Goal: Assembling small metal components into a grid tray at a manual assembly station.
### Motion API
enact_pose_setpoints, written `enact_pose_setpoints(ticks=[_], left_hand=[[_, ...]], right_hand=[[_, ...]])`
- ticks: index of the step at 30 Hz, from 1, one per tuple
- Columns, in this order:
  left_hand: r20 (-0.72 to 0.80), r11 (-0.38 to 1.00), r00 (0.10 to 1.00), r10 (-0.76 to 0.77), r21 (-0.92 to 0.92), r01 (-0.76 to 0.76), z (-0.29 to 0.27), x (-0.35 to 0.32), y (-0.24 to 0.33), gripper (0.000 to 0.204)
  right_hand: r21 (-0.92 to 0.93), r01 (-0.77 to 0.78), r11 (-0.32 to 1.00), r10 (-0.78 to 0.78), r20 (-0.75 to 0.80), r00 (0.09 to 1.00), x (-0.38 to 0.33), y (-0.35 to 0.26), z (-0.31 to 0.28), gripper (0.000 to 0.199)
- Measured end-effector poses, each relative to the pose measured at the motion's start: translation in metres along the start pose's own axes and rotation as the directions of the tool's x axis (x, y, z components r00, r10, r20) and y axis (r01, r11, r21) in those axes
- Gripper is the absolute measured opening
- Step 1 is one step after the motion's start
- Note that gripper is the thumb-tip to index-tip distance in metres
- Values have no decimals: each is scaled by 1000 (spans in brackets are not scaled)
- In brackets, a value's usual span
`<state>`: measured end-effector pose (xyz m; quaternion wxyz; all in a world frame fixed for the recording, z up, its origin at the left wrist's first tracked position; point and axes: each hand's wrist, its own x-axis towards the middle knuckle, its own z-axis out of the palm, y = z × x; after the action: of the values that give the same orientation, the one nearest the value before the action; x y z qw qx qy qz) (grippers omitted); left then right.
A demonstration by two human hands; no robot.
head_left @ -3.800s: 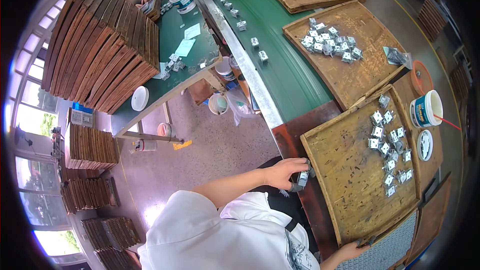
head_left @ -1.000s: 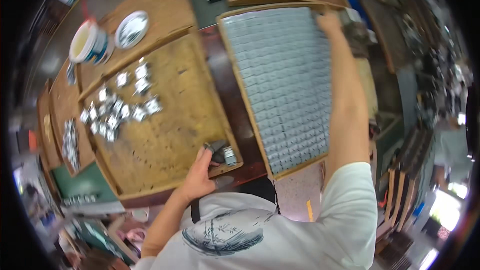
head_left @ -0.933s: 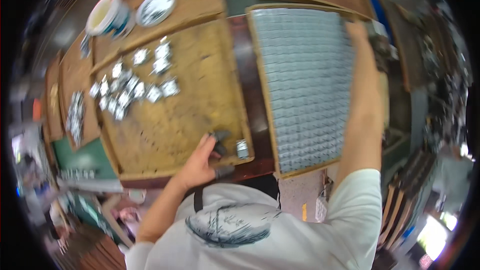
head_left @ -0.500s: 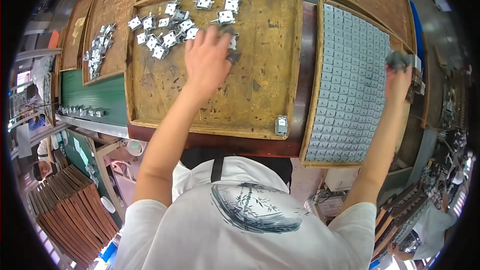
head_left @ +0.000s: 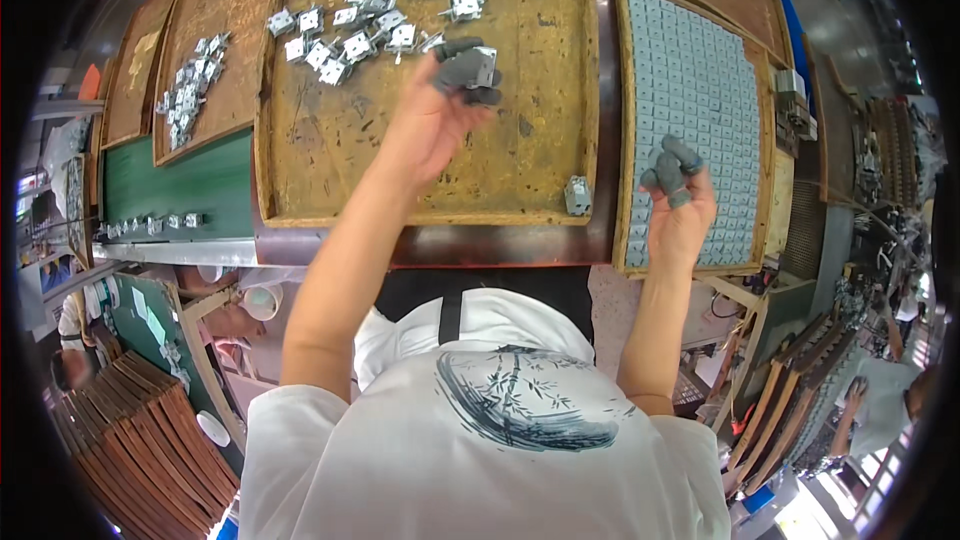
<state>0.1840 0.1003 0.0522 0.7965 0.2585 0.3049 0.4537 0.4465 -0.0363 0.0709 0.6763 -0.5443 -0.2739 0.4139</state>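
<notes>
My left hand (head_left: 447, 105), grey covers on its fingertips, is raised over the wooden tray (head_left: 400, 202) in front of me. Between its thumb and fingers it grips a small silver box-shaped metal part (head_left: 485, 68). Several similar metal parts (head_left: 358, 44) lie loosely together at that tray's far left. One more box-shaped part (head_left: 577, 195) stands in its near right corner. My right hand (head_left: 677, 205), also with grey fingertip covers, hovers at the left side of a tray with rows of flat grey square pieces (head_left: 690, 90). Its fingers are bent together; what they hold, if anything, is hidden.
More metal parts lie in a wooden tray (head_left: 228, 10) at the left, and a short row of them (head_left: 155, 225) stands on the green surface (head_left: 180, 180). Small boxes (head_left: 790, 90) sit beyond the right tray. Stacked wooden trays (head_left: 140, 440) are at lower left; a person (head_left: 880, 410) is far right.
My left hand has lifted a metal part from the loose group. My right hand has come left and nearer, from the boxes at the far right to the left side of the filled tray.
</notes>
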Motion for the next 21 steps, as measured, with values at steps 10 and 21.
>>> enact_pose_setpoints(ticks=[10, 21], left_hand=[[81, 776, 989, 122, 614, -146, -1, -99, -2, 36], [157, 776, 975, 158, 591, -221, 9, -118, 6, 25]], right_hand=[[-433, -110, 895, 281, 353, 893, -49, -26, 84, 37], [-583, 650, 487, -140, 683, 717, -59, -17, 96, 27]])
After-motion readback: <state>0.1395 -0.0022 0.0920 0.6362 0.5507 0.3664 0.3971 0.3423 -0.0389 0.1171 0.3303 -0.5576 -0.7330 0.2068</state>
